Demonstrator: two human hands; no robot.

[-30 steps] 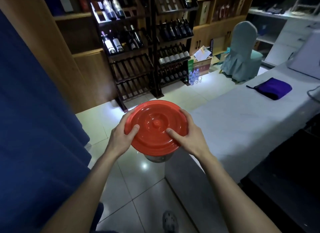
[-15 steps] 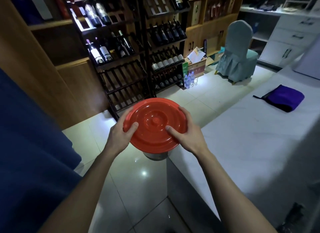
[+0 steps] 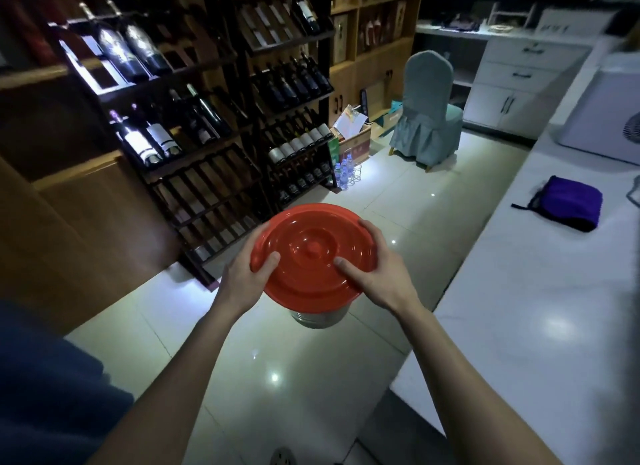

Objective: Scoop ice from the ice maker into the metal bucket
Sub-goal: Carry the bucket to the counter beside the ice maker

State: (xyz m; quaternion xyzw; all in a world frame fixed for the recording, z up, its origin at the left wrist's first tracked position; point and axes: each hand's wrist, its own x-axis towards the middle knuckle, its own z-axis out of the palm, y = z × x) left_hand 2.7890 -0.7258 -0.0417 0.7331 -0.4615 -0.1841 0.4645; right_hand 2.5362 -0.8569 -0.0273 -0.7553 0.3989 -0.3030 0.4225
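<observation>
Both hands, left [image 3: 244, 277] and right [image 3: 377, 277], grip red lid [image 3: 311, 253] atop metal bucket [image 3: 318, 317].

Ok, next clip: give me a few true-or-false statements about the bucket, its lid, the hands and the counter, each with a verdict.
1. The left hand and the right hand both grip the red lid at its rim. True.
2. The metal bucket stands on the white counter. False: it shows beneath the lid, over the tiled floor beside the counter.
3. The lid is off and the bucket is open. False: the lid covers the bucket's top.
4. A purple cloth lies on the counter. True.
</observation>
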